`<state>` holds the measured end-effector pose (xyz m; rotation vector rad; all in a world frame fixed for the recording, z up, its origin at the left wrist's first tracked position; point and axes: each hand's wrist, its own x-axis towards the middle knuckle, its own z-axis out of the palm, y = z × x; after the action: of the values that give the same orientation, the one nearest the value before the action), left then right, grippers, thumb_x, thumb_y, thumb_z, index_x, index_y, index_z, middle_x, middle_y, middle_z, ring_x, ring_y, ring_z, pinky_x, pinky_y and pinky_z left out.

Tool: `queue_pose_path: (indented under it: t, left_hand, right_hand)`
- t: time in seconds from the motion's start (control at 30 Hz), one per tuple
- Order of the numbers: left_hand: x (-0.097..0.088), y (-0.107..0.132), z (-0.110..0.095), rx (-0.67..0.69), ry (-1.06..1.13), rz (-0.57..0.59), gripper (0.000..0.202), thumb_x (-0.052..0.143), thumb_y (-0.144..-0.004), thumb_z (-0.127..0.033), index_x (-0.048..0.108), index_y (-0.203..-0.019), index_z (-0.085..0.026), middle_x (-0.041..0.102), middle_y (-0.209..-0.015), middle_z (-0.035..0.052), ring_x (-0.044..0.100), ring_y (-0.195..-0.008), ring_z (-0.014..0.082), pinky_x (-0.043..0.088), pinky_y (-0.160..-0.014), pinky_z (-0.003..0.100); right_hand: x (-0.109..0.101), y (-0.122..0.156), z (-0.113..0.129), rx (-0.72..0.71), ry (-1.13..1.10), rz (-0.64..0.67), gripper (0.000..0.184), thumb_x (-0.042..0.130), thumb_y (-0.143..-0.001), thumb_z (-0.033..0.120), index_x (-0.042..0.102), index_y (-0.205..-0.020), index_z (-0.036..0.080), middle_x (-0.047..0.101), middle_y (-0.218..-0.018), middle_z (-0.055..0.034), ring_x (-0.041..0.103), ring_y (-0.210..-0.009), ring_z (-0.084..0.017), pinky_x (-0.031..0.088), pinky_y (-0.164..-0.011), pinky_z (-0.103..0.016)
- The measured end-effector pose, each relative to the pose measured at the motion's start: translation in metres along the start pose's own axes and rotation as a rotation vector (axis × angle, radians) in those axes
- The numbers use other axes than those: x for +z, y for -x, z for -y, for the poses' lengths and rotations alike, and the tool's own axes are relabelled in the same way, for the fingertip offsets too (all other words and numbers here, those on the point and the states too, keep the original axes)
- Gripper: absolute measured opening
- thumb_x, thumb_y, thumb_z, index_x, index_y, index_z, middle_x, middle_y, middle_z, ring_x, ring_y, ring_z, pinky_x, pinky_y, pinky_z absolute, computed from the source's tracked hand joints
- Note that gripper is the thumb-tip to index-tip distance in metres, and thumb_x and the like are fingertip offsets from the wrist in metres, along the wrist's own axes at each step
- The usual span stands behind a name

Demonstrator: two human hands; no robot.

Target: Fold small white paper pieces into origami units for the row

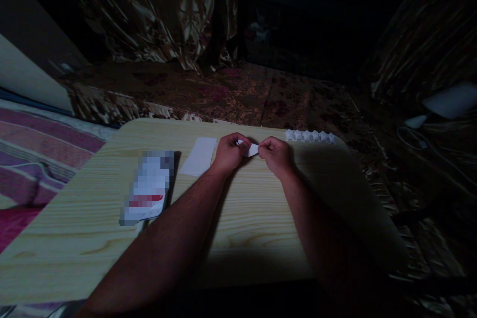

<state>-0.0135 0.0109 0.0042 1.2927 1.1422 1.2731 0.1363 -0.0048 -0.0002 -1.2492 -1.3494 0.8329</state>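
The left hand (231, 153) and the right hand (276, 154) together pinch one small white paper piece (252, 149), between them over the wooden table (257, 218). From here I judge it only partly folded. Beside the left hand, flat white paper (199, 156) lies unfolded; beyond the right, white stars (307, 135) in a row seem already finished.

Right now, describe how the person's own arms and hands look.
The left hand and right hand are ungloved, and no watch, bracelet or ring shows, though dim light could hide small details. The left forearm and right forearm are bare, tapering toward the wrists, with no sleeve, cable or marking visible; their lower ends lie in shadow, so clothing there cannot be made out.
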Motion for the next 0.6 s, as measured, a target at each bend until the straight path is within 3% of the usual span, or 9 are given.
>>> queue_pose_path:
  t: [0.23,0.43,0.6]
  left_hand:
    - [-0.001,-0.001,0.002,0.000,0.048,-0.042,0.017,0.068,-0.065,-0.029,0.065,-0.072,-0.014,0.061,-0.060,0.0014,0.052,-0.051,0.0115,0.038,-0.050,0.023]
    - [-0.004,-0.005,0.006,-0.010,0.175,-0.155,0.017,0.069,-0.065,-0.030,0.065,-0.072,-0.015,0.059,-0.060,0.0000,0.050,-0.051,0.0105,0.038,-0.051,0.023]
    - [0.000,0.002,-0.002,0.045,0.010,-0.007,0.022,0.071,-0.067,-0.035,0.068,-0.075,-0.015,0.065,-0.066,0.0023,0.054,-0.056,0.0123,0.040,-0.054,0.024]
  right_hand:
    - [-0.002,-0.002,0.001,0.074,-0.151,-0.045,0.008,0.058,-0.063,0.022,0.062,-0.069,0.017,0.056,-0.049,0.0042,0.050,-0.045,-0.011,0.039,-0.047,-0.023]
    - [-0.012,-0.011,-0.007,0.101,-0.287,-0.226,0.005,0.056,-0.065,0.023,0.057,-0.064,0.018,0.057,-0.052,0.0037,0.049,-0.045,-0.010,0.039,-0.045,-0.023]
    - [-0.008,-0.006,0.002,0.067,-0.238,-0.061,0.016,0.063,-0.069,0.033,0.062,-0.075,0.018,0.061,-0.061,0.0019,0.053,-0.052,-0.011,0.040,-0.047,-0.022]
